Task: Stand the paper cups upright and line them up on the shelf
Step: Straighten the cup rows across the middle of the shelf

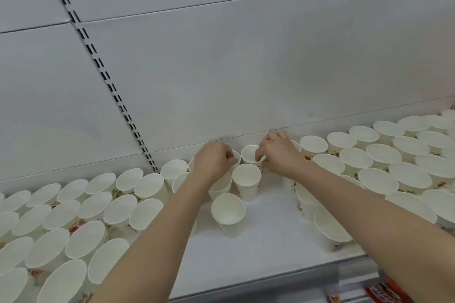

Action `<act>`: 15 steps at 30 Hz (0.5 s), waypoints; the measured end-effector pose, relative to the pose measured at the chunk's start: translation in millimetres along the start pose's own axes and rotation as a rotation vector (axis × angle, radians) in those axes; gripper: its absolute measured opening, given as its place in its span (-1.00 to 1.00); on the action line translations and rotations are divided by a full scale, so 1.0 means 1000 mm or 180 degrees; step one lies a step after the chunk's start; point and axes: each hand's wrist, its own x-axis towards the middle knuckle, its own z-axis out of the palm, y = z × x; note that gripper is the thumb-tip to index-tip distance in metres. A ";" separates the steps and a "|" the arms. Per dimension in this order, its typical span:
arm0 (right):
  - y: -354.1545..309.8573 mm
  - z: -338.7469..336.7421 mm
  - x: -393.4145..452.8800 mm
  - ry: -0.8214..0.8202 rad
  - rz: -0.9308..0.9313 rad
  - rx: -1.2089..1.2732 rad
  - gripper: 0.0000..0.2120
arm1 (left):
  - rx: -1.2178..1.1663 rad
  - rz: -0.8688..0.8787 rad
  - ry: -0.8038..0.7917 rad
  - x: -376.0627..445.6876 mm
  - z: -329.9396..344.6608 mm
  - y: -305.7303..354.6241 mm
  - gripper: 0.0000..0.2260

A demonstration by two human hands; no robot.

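**Cups upright on the shelf, both hands at the back row**

Paper cups standing mouth-up all over the white shelf (258, 248), printed with small red and green motifs on the sides. Packed in close rows on the left (73, 216) and again on the right (394, 167), rims touching or nearly so. Between the two groups, a bare strip of shelf running from the near edge toward the back wall, with only a few cups in it: one alone nearest the viewer (228, 211), another behind it (246, 179), and a third at the far end against the wall (251, 154).

Left hand (213, 158) reaching in over the strip, fingers curled down at the rim of a back-row cup (236, 156) mostly hidden beneath it; pinching that rim, by the look of it, though the contact itself is covered. Right hand (279, 151) just beside, fingers curled, thumb and forefinger closed on the right rim of the third cup. Both forearms bare, stretching from the near edge, the right one crossing over several cups of the right group.

Behind the cups, a pale grey panelled back wall (246, 69) with a slotted upright strip (103, 74) running diagonally down to the shelf. At the near right corner, below the shelf edge, red and orange packaging (384, 290), blurred.
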 end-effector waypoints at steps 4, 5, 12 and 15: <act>0.005 0.001 -0.001 0.0240 -0.0065 -0.0087 -0.85 | 0.0024 -0.0076 -0.0302 0.013 0.006 0.012 -0.79; 0.007 0.002 -0.002 0.0245 -0.0086 -0.0131 -0.83 | 0.0052 -0.0131 -0.0335 0.016 0.008 0.014 -0.78; 0.015 0.003 -0.008 0.0220 -0.0132 -0.0275 -0.77 | 0.0139 -0.0265 -0.0189 0.022 0.021 0.029 -0.75; 0.017 0.005 -0.012 0.0184 -0.0129 -0.0336 -0.76 | 0.0119 -0.0316 -0.0145 0.018 0.019 0.030 -0.73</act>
